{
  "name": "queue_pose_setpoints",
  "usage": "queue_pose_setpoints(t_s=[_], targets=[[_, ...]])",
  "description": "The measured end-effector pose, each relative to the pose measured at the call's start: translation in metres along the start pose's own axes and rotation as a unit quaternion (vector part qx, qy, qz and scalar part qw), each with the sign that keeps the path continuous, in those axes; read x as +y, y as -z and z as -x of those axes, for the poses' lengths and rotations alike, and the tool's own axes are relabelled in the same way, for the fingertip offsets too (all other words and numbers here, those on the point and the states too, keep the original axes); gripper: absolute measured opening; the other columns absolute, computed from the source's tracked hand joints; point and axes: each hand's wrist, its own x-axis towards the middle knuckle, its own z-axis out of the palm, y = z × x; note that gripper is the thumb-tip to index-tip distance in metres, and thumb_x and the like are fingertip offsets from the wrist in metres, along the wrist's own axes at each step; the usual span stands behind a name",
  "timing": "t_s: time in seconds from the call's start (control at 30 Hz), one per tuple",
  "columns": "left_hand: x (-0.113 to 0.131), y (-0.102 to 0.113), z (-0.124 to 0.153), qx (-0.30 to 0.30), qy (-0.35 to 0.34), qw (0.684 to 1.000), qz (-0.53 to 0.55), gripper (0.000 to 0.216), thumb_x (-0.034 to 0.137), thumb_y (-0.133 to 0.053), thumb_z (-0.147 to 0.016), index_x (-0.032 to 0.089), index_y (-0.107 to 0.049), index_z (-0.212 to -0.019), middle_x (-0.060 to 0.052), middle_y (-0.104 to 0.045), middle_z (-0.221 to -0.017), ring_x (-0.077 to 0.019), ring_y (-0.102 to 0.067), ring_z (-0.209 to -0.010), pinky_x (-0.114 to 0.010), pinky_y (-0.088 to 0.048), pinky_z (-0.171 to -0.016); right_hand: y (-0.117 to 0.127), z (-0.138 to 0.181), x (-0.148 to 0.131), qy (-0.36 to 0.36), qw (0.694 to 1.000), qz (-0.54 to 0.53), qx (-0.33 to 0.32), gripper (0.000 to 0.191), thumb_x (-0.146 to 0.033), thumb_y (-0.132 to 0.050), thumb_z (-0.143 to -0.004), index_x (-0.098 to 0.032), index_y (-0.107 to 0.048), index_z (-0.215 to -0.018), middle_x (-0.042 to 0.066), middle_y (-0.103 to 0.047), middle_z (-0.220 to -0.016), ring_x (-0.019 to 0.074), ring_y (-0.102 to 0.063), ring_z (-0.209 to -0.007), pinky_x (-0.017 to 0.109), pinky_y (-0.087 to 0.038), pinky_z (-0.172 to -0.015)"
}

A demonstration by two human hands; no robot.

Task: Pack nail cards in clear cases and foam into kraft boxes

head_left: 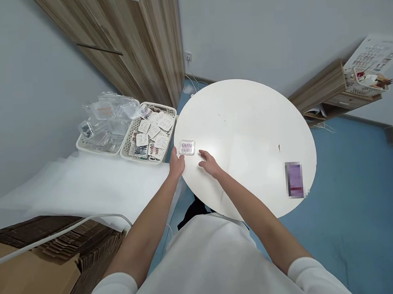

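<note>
A small clear plastic case (187,147) lies flat on the left part of the round white table (241,117). Several pinkish pieces show inside it, too small to name. At the case's lower left corner is my left hand (176,163), its thumb and fingers apart. Whether it touches the case I cannot tell. To the right of the case my right hand (210,164) hovers with fingers spread and a gap between them and the case. Nothing is held in it.
Left of the table, one basket (125,148) holds printed cards (154,130); another (86,145) holds clear plastic packaging (109,114). White foam sheets (95,180) lie in front. Folded cardboard (31,272) stands lower left. A blurred purple object (295,180) is at the table's right.
</note>
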Motion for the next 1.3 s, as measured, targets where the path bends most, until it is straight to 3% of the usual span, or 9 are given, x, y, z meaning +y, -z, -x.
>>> queue_pose_setpoints(t_s=[0.2,0.43,0.6,0.73,0.83,0.97,1.1,1.3], targets=[[-0.005,-0.002,0.001,-0.020,0.007,0.997,0.068,0.058,0.012,-0.043,-0.071,0.016,-0.034,-0.128,-0.009,-0.040,-0.132,-0.0204,-0.035,-0.123,-0.035,-0.028,-0.102,-0.019,-0.014,0.003,0.001,0.991,-0.133,-0.033,0.074,-0.007,-0.047,-0.061,-0.019,-0.027,-0.131,0.004,-0.028,-0.140,0.0178,-0.022,-0.129,0.035,-0.030,-0.101],[-0.007,-0.011,0.015,-0.069,0.013,0.987,0.145,0.050,0.015,-0.040,-0.075,0.017,-0.036,-0.125,-0.009,-0.045,-0.129,-0.0180,-0.044,-0.116,-0.033,-0.036,-0.096,0.001,0.011,0.009,0.005,0.984,-0.178,-0.001,0.069,-0.006,-0.047,-0.062,-0.019,-0.033,-0.128,0.003,-0.031,-0.138,0.0172,-0.028,-0.127,0.035,-0.025,-0.104],[0.012,-0.040,0.042,-0.126,-0.033,0.979,0.159,0.045,0.014,-0.040,-0.076,0.017,-0.039,-0.121,-0.009,-0.049,-0.125,-0.0182,-0.046,-0.114,-0.034,-0.038,-0.095,0.036,0.053,0.022,0.042,0.984,-0.158,0.070,0.064,-0.005,-0.046,-0.063,-0.023,-0.039,-0.123,0.001,-0.039,-0.134,0.0155,-0.034,-0.124,0.036,-0.028,-0.103],[0.024,-0.075,0.075,-0.217,-0.084,0.965,0.123,0.045,0.014,-0.041,-0.075,0.017,-0.040,-0.120,-0.010,-0.050,-0.123,-0.0187,-0.048,-0.112,-0.036,-0.039,-0.094,0.072,0.100,0.046,0.047,0.981,-0.103,0.159,0.056,-0.007,-0.043,-0.066,-0.023,-0.044,-0.120,0.002,-0.045,-0.129,0.0152,-0.041,-0.119,0.036,-0.034,-0.100],[0.025,-0.096,0.105,-0.297,-0.113,0.945,0.082,0.045,0.014,-0.042,-0.075,0.017,-0.041,-0.120,-0.011,-0.050,-0.123,-0.0190,-0.049,-0.112,-0.036,-0.039,-0.094,0.095,0.139,0.070,0.035,0.975,-0.072,0.209,0.051,-0.008,-0.041,-0.066,-0.020,-0.048,-0.115,0.005,-0.051,-0.123,0.0158,-0.048,-0.114,0.037,-0.037,-0.097],[0.019,-0.115,0.141,-0.367,-0.116,0.922,0.040,0.045,0.014,-0.042,-0.075,0.017,-0.041,-0.120,-0.011,-0.050,-0.123,-0.0187,-0.051,-0.110,-0.036,-0.040,-0.094,0.112,0.180,0.103,0.023,0.973,-0.051,0.225,0.047,-0.009,-0.038,-0.066,-0.018,-0.051,-0.111,0.008,-0.056,-0.118,0.0172,-0.052,-0.108,0.037,-0.041,-0.093],[0.012,-0.128,0.164,-0.374,-0.112,0.921,-0.001,0.046,0.015,-0.042,-0.076,0.018,-0.041,-0.121,-0.010,-0.050,-0.123,-0.0186,-0.050,-0.111,-0.035,-0.042,-0.092,0.118,0.199,0.125,0.000,0.975,-0.033,0.219,0.046,-0.008,-0.037,-0.066,-0.017,-0.055,-0.107,0.007,-0.056,-0.118,0.0171,-0.053,-0.108,0.036,-0.041,-0.094],[0.011,-0.133,0.183,-0.328,-0.133,0.932,-0.074,0.047,0.014,-0.038,-0.077,0.018,-0.038,-0.124,-0.009,-0.050,-0.124,-0.0175,-0.048,-0.113,-0.034,-0.043,-0.090,0.127,0.196,0.146,0.029,0.982,0.045,0.180,0.046,-0.009,-0.035,-0.068,-0.016,-0.053,-0.109,0.007,-0.052,-0.122,0.0156,-0.052,-0.109,0.034,-0.041,-0.094]])
